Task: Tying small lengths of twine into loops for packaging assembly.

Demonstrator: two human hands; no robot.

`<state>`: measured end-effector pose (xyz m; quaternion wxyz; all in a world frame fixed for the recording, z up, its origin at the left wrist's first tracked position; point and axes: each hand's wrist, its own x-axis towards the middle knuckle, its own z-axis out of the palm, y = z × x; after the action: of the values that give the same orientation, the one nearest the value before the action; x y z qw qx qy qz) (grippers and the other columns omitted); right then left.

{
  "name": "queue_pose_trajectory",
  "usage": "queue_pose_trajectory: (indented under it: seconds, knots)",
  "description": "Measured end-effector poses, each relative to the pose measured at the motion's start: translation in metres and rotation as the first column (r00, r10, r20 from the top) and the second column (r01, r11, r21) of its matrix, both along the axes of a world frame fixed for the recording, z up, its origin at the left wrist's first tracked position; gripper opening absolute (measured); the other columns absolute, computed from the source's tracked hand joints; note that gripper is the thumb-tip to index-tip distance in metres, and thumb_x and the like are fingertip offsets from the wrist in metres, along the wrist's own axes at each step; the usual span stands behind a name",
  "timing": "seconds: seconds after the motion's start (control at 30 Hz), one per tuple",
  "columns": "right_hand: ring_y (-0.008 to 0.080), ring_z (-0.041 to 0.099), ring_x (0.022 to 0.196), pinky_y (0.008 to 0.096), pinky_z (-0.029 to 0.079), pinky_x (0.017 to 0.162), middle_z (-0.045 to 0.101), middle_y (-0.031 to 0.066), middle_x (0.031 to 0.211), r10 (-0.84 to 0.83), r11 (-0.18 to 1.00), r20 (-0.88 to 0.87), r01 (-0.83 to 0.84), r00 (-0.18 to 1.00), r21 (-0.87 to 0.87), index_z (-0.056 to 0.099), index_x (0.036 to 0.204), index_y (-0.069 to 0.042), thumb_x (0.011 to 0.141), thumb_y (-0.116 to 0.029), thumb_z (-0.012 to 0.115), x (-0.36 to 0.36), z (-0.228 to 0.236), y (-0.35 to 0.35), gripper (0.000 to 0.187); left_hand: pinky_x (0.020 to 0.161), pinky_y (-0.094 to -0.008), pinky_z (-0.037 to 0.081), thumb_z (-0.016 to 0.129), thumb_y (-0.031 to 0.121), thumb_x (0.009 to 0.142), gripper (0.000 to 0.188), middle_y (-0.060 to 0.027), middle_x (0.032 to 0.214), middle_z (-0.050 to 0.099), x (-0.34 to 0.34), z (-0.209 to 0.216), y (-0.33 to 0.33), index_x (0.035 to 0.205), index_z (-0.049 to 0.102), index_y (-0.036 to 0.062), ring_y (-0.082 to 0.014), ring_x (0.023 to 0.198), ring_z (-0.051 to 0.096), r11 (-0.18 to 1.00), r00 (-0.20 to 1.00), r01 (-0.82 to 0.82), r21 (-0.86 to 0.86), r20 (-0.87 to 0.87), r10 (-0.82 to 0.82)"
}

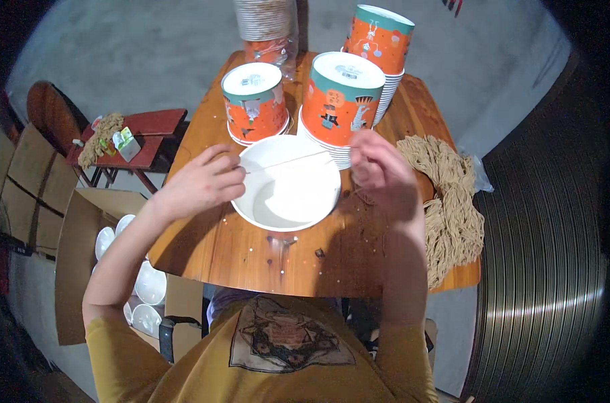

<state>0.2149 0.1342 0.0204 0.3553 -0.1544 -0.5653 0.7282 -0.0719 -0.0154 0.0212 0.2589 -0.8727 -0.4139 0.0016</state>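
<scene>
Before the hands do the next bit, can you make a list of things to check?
1. White bowl upright on the wooden table: ok.
2. Thin string stretched across the bowl's mouth: ok.
3. Left hand pinching one end of the string: ok.
4. Right hand gripping the other end: cannot tell, blurred.
5. Bowl empty inside: ok.
6. Pile of tan string near the right hand: ok.

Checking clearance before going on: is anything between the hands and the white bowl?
Nothing visible. The left hand and right hand hold a thin string stretched right over the open white bowl; the upside-down orange cups stand behind it.
</scene>
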Motion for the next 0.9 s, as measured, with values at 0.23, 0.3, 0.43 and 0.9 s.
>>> queue_pose_trajectory:
  seconds: [0.23, 0.3, 0.43, 0.9]
  knots:
    - [0.0096, 0.063, 0.084, 0.0243, 0.053, 0.075, 0.064, 0.0052, 0.103, -0.087, 0.945, -0.446, -0.069, 0.891, -0.321, 0.056, 0.106, -0.007, 0.091, -0.006, 0.056, 0.070, -0.036, 0.008, 0.015, 0.086, -0.0319, 0.054, 0.059, 0.011, 0.072, 0.013, -0.0063, 0.106, 0.054, -0.049, -0.002, 0.024, 0.081, 0.050, 0.0080, -0.0262, 0.116, 0.051, 0.995, 0.995, 0.097, 0.005, 0.008, -0.097]
    - [0.0103, 0.063, 0.084, 0.0234, 0.052, 0.077, 0.064, 0.0053, 0.103, -0.058, 0.950, -0.449, -0.090, 0.892, -0.300, 0.056, 0.105, -0.007, 0.091, -0.008, 0.057, 0.081, -0.040, 0.013, 0.014, 0.086, -0.0318, 0.054, 0.059, 0.009, 0.074, 0.012, -0.0069, 0.109, 0.054, -0.056, -0.003, 0.029, 0.082, 0.051, 0.0080, -0.0264, 0.120, 0.050, 0.994, 0.993, 0.113, -0.013, 0.033, -0.112]
    - [0.0147, 0.064, 0.083, 0.0253, 0.053, 0.078, 0.065, 0.0086, 0.099, -0.183, 0.982, -0.217, 0.167, 0.959, -0.093, 0.058, 0.104, -0.003, 0.091, -0.012, 0.060, 0.066, -0.027, -0.004, 0.015, 0.089, -0.0355, 0.053, 0.060, 0.007, 0.075, 0.014, -0.0084, 0.121, 0.054, -0.061, -0.003, 0.032, 0.088, 0.054, 0.0077, -0.0296, 0.122, 0.049, 0.996, 0.994, 0.092, -0.017, 0.062, -0.090]
    - [0.0123, 0.064, 0.075, 0.0258, 0.053, 0.068, 0.066, 0.0086, 0.085, -0.203, 0.964, 0.105, 0.180, 0.973, 0.194, 0.062, 0.100, 0.002, 0.093, -0.004, 0.054, -0.001, -0.019, -0.065, 0.012, 0.059, -0.0247, 0.048, 0.067, 0.018, 0.088, 0.032, -0.0037, 0.087, 0.061, 0.108, 0.012, 0.018, 0.115, 0.055, 0.0047, -0.0116, 0.071, 0.057, 0.906, 0.202, 0.134, -0.401, 0.906, 0.371]
